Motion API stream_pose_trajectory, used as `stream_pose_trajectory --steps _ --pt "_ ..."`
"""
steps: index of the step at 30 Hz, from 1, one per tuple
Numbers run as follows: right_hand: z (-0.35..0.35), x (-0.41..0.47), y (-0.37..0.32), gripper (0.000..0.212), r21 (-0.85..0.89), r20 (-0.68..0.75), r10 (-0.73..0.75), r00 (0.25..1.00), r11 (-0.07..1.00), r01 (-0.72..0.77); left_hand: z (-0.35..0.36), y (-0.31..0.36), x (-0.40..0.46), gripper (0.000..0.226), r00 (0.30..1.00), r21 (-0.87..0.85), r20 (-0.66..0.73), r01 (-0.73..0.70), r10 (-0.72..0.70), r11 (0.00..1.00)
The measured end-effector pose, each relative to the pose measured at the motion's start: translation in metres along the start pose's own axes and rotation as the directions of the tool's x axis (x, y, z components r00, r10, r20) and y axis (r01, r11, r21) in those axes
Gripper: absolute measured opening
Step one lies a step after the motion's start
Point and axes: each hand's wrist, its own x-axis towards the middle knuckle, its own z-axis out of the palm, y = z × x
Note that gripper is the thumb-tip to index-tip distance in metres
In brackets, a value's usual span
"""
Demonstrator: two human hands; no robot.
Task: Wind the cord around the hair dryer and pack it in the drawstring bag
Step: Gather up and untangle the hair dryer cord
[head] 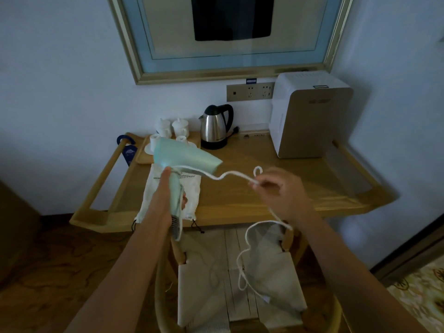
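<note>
You were barely into the winding — your left hand (165,188) gripped the hair dryer (185,157) above the empty bag (153,200) on the table (252,198), your right hand (278,188) pinched the cord (228,175), most of it dangling loose.

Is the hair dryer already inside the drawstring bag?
No, the left hand holds the hair dryer by its handle in the air, above the drawstring bag, which lies flat on the table.

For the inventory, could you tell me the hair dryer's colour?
Pale mint-green plastic hair dryer; head view.
</note>
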Motion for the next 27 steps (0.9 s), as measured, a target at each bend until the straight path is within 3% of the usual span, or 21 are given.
stream_pose_trajectory --steps 2,5,9,12,14,15,16,17,18,19,22,25,27 --pt "0.007 -0.013 0.000 0.011 -0.014 0.208 -0.014 0.978 1.000 0.017 -0.004 0.014 0.003 0.043 0.991 0.033 -0.094 -0.094 0.097 0.995" --pt "0.027 -0.027 0.005 0.019 -0.223 0.381 0.017 0.924 0.972 0.074 -0.002 0.029 0.003 0.045 0.987 0.068 -0.088 -0.128 0.134 0.989" --pt "0.048 -0.032 0.010 0.015 -0.614 0.295 0.170 0.940 0.787 0.050 0.012 0.044 -0.005 0.045 0.998 0.007 -0.024 -0.055 0.055 0.998" --pt "0.050 -0.014 0.030 0.017 -0.730 0.109 0.427 0.898 0.648 -0.219 0.023 0.042 -0.010 0.050 0.995 -0.034 0.079 -0.060 0.063 0.998" --pt "0.046 0.004 0.043 0.018 -0.509 0.062 0.609 0.791 0.701 -0.500 0.030 0.039 -0.017 0.058 0.981 -0.014 0.169 -0.098 0.099 0.995" --pt "0.042 0.013 0.047 0.018 -0.237 0.073 0.699 0.712 0.705 -0.668 0.033 0.038 -0.018 0.060 0.975 -0.031 0.201 -0.086 0.090 0.996" --pt "0.037 0.019 0.047 0.017 0.108 0.156 0.765 0.625 0.615 -0.781 0.036 0.039 -0.020 0.060 0.973 -0.050 0.215 -0.077 0.086 0.996" --pt "0.029 0.022 0.045 0.017 0.387 0.271 0.771 0.577 0.462 -0.798 0.036 0.042 -0.021 0.059 0.976 -0.058 0.205 -0.066 0.077 0.996" --pt "0.022 0.020 0.045 0.017 0.528 0.365 0.718 0.593 0.365 -0.767 0.034 0.045 -0.019 0.057 0.982 -0.076 0.177 -0.056 0.069 0.996" --pt "0.015 0.017 0.046 0.016 0.541 0.436 0.636 0.637 0.380 -0.750 0.030 0.049 -0.018 0.054 0.986 -0.098 0.151 -0.051 0.065 0.994" --pt "0.002 0.007 0.046 0.013 0.292 0.621 0.398 0.675 0.682 -0.671 0.015 0.055 -0.012 0.050 0.983 -0.096 0.137 -0.110 0.122 0.989" --pt "0.009 -0.002 0.040 0.013 0.150 0.757 0.244 0.606 0.838 -0.524 0.008 0.057 -0.011 0.044 0.968 0.024 0.094 -0.236 0.233 0.971" --pt "0.022 -0.007 0.034 0.019 0.078 0.823 0.198 0.533 0.889 -0.451 0.008 0.058 -0.010 0.041 0.966 -0.003 0.073 -0.247 0.247 0.969"
